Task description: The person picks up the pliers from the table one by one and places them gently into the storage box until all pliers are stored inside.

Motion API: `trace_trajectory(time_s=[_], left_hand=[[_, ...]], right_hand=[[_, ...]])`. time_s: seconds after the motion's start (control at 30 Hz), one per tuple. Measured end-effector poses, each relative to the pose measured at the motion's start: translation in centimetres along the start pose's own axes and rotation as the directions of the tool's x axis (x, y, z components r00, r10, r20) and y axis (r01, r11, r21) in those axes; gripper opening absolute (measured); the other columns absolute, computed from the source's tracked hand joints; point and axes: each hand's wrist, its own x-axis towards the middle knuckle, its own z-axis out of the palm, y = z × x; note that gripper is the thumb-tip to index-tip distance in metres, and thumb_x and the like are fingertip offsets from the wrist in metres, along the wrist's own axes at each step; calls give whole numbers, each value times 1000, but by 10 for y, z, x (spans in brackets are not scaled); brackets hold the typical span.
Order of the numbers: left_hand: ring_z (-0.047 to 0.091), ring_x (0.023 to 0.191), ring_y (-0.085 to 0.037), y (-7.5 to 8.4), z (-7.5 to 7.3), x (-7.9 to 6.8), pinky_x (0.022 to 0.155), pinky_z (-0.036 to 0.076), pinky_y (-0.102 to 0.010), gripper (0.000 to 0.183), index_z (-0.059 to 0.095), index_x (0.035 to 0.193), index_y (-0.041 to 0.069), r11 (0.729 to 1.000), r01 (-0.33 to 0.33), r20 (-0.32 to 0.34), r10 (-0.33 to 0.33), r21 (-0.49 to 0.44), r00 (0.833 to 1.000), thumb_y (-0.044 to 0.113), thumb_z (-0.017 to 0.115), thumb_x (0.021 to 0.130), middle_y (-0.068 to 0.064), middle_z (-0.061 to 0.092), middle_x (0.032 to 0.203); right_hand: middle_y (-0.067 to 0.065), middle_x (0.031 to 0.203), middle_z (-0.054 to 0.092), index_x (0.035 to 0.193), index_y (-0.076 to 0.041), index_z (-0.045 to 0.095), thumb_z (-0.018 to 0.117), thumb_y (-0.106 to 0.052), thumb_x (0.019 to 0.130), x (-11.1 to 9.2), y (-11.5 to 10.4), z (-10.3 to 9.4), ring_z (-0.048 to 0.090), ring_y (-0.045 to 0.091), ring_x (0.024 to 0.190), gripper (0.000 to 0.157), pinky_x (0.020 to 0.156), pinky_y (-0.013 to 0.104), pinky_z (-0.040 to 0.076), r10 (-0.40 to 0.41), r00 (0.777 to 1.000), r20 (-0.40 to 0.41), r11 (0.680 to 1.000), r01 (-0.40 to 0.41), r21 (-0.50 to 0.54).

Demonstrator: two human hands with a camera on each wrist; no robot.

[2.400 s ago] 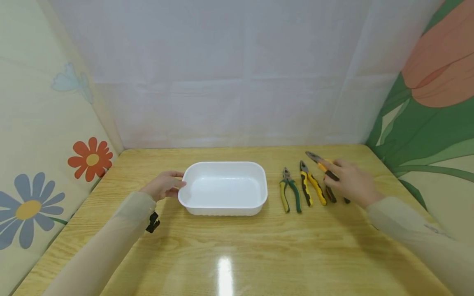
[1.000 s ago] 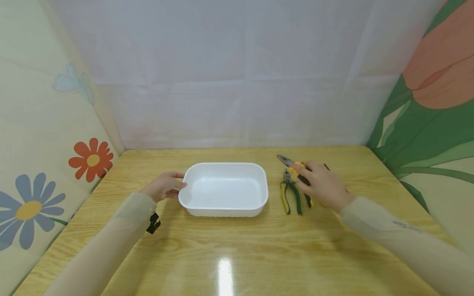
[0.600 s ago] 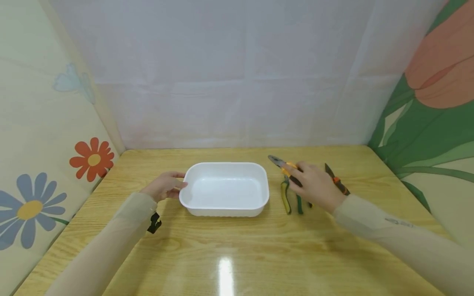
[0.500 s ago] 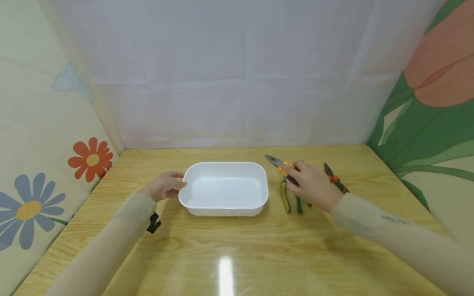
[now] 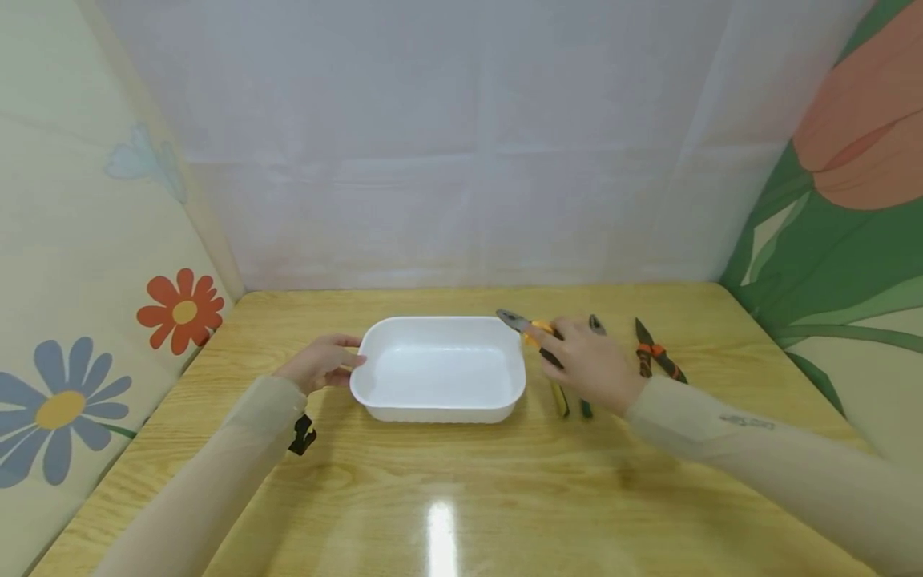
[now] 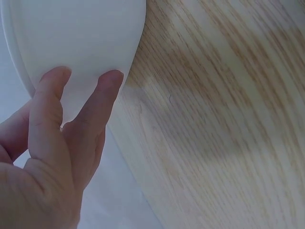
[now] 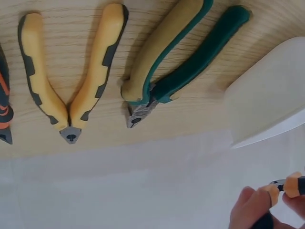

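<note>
My left hand (image 5: 320, 365) grips the left end of a white plastic tub (image 5: 437, 414), thumb over the rim; in the left wrist view its fingertips press the outer wall. My right hand (image 5: 591, 365) holds pliers with orange-and-black handles (image 5: 544, 332). Their grey nose points left, above the tub's right rim. Beneath the right hand lie green-and-yellow-handled pliers (image 7: 186, 52), mostly hidden in the head view. Yellow-and-black pliers (image 7: 102, 52) lie beside them, handles spread. Farther right are black-and-orange-handled pliers (image 5: 652, 353) with a dark pointed nose.
All of this is on a wood-grain table (image 5: 375, 489). A pale cloth backdrop (image 5: 433, 160) rises behind its far edge. Flower-printed panels stand on the left (image 5: 65, 240) and right (image 5: 851, 280).
My right hand has carried the orange-and-black pliers leftward from the right end of the row to the tub's right rim. My left hand and the tub have stayed put.
</note>
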Motion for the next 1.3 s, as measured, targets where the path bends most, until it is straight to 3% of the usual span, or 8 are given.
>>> trace_trajectory(time_s=[0.3, 0.57, 1.03, 1.3], left_hand=[[65, 79, -22, 1, 1, 1, 77, 60, -33, 54, 28, 145, -12, 1000, -4, 5, 4, -1, 1000, -2, 52, 97, -33, 40, 136], [65, 79, -22, 2, 2, -1, 78, 60, -34, 54, 29, 144, -13, 1000, -9, 3, 9, -2, 1000, -2, 53, 97, -33, 42, 135], [66, 78, -21, 3, 2, -3, 77, 60, -33, 53, 29, 144, -12, 1000, -14, 20, 14, 1, 1000, -3, 51, 97, -33, 41, 136], [65, 76, -20, 2, 1, -1, 77, 60, -33, 53, 30, 144, -12, 1000, 2, 11, -2, -9, 1000, -3, 52, 97, -32, 41, 136]], right_hand=[[16, 87, 54, 130, -6, 62, 72, -11, 84, 8, -5, 7, 38, 17, 57, 47, 38, 20, 31, -34, 999, -5, 999, 34, 22], [14, 86, 52, 131, -4, 60, 72, -17, 88, 19, -12, 5, 41, 18, 60, 46, 45, 25, 40, -34, 995, 89, 999, 32, 23], [11, 86, 54, 128, -8, 63, 66, -16, 87, 29, -27, 21, 37, 15, 56, 42, 37, 19, 27, -39, 995, 95, 999, 38, 5], [13, 85, 56, 124, -6, 65, 66, -14, 85, 38, -32, 28, 34, 14, 53, 39, 38, 19, 26, -91, 995, 44, 995, 90, 30]])
